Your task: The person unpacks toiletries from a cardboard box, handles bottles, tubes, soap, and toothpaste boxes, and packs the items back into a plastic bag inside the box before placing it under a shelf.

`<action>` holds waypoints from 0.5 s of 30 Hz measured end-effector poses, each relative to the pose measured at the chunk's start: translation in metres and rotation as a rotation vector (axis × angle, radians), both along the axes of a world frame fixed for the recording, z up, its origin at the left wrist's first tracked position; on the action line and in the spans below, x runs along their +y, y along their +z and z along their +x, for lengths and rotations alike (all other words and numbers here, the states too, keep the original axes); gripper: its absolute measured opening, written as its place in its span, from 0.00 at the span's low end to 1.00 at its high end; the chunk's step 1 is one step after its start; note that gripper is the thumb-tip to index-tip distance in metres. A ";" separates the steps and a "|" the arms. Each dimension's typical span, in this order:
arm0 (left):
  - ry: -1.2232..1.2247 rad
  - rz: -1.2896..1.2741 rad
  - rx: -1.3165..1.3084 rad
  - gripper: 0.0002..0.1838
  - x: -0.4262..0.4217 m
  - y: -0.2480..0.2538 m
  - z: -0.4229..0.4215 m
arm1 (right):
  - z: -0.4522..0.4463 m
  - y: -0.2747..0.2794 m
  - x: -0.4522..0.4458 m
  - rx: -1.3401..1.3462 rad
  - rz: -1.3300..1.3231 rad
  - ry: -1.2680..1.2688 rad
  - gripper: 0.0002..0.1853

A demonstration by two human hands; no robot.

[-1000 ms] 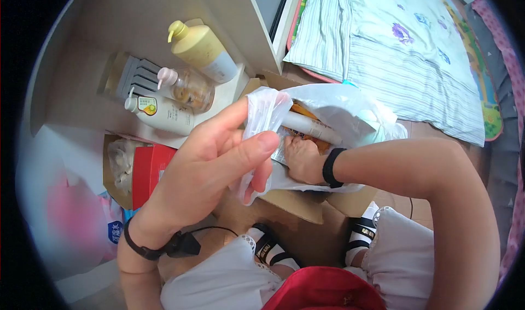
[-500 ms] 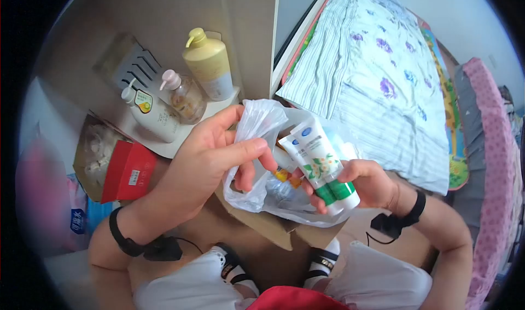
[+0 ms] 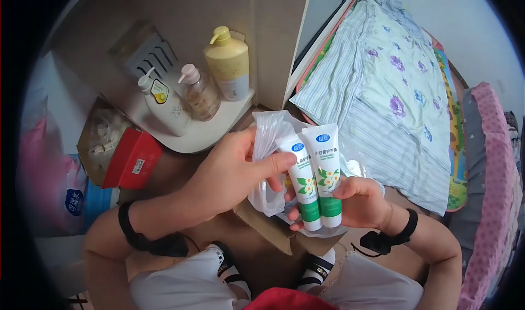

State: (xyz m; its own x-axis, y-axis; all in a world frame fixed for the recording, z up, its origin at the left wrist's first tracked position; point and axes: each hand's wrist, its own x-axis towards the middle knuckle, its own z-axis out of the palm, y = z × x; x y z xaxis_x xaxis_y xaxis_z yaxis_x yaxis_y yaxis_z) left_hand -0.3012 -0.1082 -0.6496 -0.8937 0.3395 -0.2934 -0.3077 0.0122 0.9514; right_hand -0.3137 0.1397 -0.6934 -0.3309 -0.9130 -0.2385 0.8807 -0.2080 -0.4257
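Note:
Two white-and-green hand cream tubes, the left tube (image 3: 302,170) and the right tube (image 3: 327,159), stand side by side with printed flowers and blue logos facing me. My right hand (image 3: 362,202) grips both near their green lower ends, thumb in front, fingers partly behind. A thin white plastic bag (image 3: 268,129) hangs from my left hand (image 3: 232,170), whose fingers are curled in its handle. The left thumb touches the upper part of the left tube. Behind the tubes, the bag's contents are mostly hidden. A cardboard box (image 3: 268,230) sits below the bag.
On a pale shelf (image 3: 191,140) stand a white pump bottle (image 3: 167,107), a clear pink-topped bottle (image 3: 201,97) and a yellow pump bottle (image 3: 228,64). A red box (image 3: 131,159) is at left. A flowered quilt (image 3: 383,91) and pink dotted fabric (image 3: 489,189) lie right.
The tubes have turned upright and moved slightly left, their fronts now facing me. My left thumb has come onto the left tube. The view has shifted a little.

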 end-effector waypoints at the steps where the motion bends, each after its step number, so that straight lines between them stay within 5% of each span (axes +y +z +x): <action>1: -0.016 -0.015 -0.023 0.14 -0.001 -0.001 -0.001 | 0.000 -0.002 0.001 0.008 -0.007 0.014 0.38; 15: 0.020 0.070 -0.077 0.14 -0.005 -0.003 -0.003 | 0.004 0.000 -0.004 0.132 0.064 -0.011 0.44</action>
State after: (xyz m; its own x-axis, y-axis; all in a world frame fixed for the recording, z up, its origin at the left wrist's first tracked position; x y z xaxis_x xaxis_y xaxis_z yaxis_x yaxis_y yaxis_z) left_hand -0.3041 -0.1133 -0.6531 -0.8763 0.3441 -0.3372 -0.3791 -0.0606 0.9234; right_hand -0.3093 0.1355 -0.6933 -0.3728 -0.8937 -0.2496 0.8141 -0.1859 -0.5502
